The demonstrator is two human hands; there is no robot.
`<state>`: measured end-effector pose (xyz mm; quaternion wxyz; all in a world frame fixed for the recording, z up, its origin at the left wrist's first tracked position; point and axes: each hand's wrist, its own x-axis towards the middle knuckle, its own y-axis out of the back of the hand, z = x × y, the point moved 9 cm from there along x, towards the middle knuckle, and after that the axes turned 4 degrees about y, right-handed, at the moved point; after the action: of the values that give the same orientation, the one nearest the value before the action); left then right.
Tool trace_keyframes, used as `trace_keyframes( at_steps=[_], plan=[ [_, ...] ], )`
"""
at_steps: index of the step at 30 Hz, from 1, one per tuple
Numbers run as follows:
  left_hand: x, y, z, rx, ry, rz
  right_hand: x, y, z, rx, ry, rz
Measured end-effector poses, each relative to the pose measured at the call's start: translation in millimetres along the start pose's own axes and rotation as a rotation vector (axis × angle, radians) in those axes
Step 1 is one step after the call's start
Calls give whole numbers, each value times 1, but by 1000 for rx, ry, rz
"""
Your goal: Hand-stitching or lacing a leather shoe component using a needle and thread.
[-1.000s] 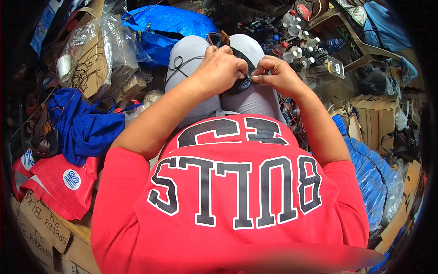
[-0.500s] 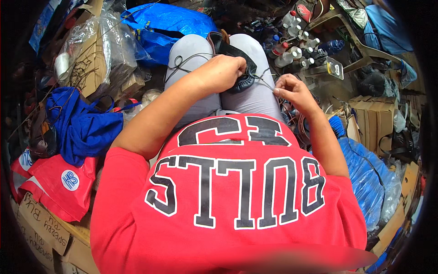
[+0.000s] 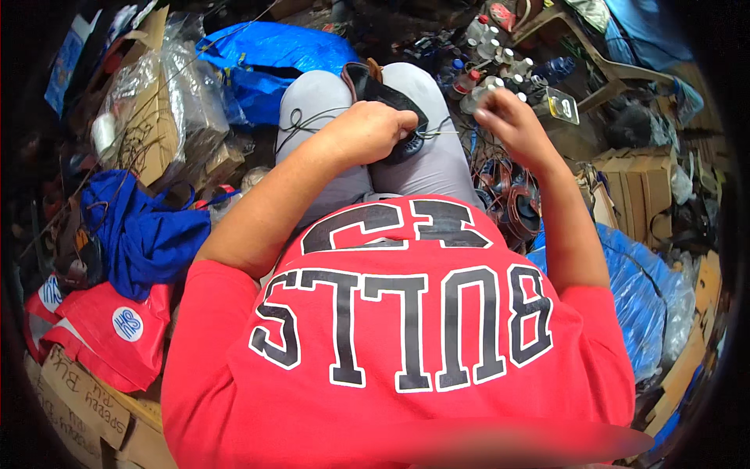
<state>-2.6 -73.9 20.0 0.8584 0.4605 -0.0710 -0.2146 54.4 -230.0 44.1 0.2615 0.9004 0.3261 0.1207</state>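
A black shoe (image 3: 404, 148) with a brown leather part at its far end rests between my grey-trousered knees. My left hand (image 3: 381, 129) is closed on the near part of this shoe, hiding some of it. A thin pale needle-like rod (image 3: 439, 131) sticks out to the right of the shoe, with dark thread beside it. More dark thread (image 3: 301, 121) lies in loops over my left knee. To the right of the shoe, my right hand (image 3: 512, 125) is raised and apart from it, fingers curled together and slightly blurred; what they hold cannot be made out.
Several capped plastic bottles (image 3: 488, 51) stand beyond my right hand, near a plastic chair frame (image 3: 601, 59). Brown sandals or straps (image 3: 516, 207) lie beside my right thigh. Blue plastic (image 3: 269, 59), a blue cloth (image 3: 144, 227), a red bag (image 3: 109, 336) and cardboard (image 3: 637, 187) crowd around.
My right hand has moved up and away from beside the thread toward the bottles. My left hand stays on the shoe. The whole view has shifted slightly.
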Motion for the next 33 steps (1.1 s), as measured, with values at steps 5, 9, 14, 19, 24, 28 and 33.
trace_keyframes(
  at_steps=[5, 9, 14, 19, 24, 28, 33],
  plan=[
    [6, 2, 10, 58, -69, 13, 20, 8, 28, -656, 31, 88],
    [-2, -4, -2, -1, 3, 13, 19, -28, -34, -495, 104, -202],
    [-2, 4, -1, 37, -89, 22, 19, -78, -43, -737, 202, -394],
    [-32, 26, -10, 165, -158, 140, 11, -67, -41, -613, 365, -347],
    [-123, 95, -116, 61, 357, 288, -39, 22, 69, -343, -201, -82],
    [-146, 142, -130, -708, 345, 500, -27, 46, 72, 819, -193, 293],
    [-98, 173, -26, -1228, -252, 621, 29, 0, -10, 1434, -61, 354]
  ],
)
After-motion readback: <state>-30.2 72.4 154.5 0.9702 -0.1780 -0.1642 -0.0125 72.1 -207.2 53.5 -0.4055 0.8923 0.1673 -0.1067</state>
